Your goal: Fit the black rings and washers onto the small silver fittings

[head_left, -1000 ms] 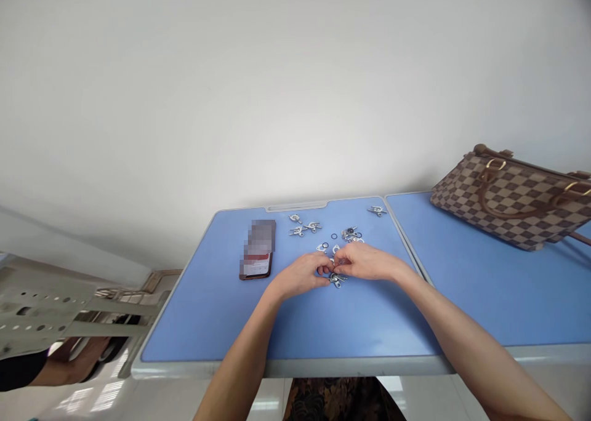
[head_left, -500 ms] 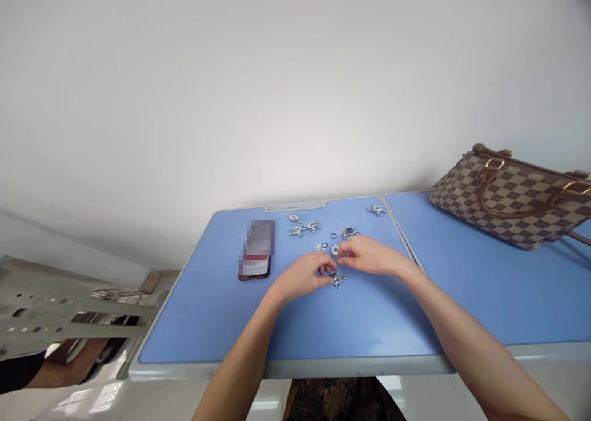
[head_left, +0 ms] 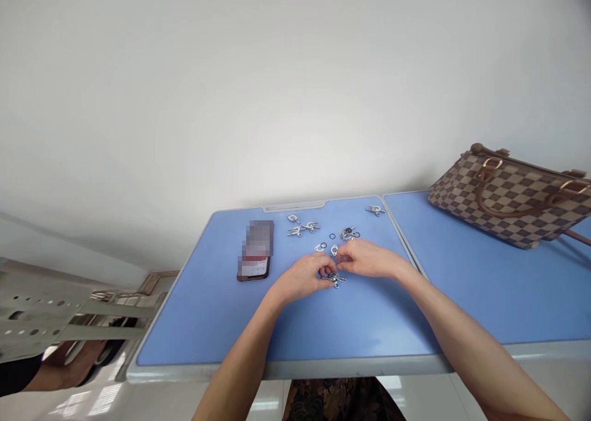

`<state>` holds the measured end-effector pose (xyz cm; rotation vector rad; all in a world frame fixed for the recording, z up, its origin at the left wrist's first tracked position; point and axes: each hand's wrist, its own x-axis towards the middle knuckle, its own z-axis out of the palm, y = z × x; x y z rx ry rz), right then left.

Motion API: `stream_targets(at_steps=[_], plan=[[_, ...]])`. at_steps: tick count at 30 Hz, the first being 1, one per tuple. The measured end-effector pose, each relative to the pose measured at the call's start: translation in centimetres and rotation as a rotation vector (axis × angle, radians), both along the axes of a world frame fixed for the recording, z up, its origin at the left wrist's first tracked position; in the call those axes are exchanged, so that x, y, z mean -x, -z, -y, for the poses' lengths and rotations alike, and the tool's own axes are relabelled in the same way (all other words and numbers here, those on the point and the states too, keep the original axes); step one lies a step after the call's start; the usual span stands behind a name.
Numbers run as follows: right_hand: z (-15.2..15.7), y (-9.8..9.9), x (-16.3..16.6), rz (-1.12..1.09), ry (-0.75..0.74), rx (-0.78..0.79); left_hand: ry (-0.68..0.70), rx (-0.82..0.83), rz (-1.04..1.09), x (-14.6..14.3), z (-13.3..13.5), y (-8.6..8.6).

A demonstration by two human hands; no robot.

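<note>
My left hand (head_left: 305, 277) is closed, thumb and fingers around a small silver metal fitting with prongs and an eyelet (head_left: 336, 279), held low over the blue table. My right hand (head_left: 368, 259) is pinched close beside it, its fingertips just above the fitting; whatever they grip is too small to make out. Just beyond the fingertips lie a flat silver plate with holes (head_left: 334, 250), another flat plate (head_left: 318, 247) and a dark ring (head_left: 332, 236). A cluster of metal parts (head_left: 348, 232) sits behind my right hand.
Several similar pronged fittings (head_left: 310, 227) lie toward the table's back edge, one more fitting (head_left: 376, 210) at the back right. A phone (head_left: 253, 267) is on the left. A checkered handbag (head_left: 517, 196) stands on the adjoining table. At the lower left are a chair (head_left: 41, 310) and a person's arm (head_left: 60, 365).
My right hand has come slightly down toward the fitting. More of the fitting now shows between my left thumb and fingers.
</note>
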<state>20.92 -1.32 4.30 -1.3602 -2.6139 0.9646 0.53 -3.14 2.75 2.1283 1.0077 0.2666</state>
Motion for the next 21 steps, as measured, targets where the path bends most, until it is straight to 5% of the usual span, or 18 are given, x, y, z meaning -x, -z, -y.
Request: stream_targets(at_steps=[21], plan=[[0.43, 0.54, 0.95, 0.054, 0.060, 0.099, -0.013, 0.019, -0.022, -0.09, -0.13, 0.34]])
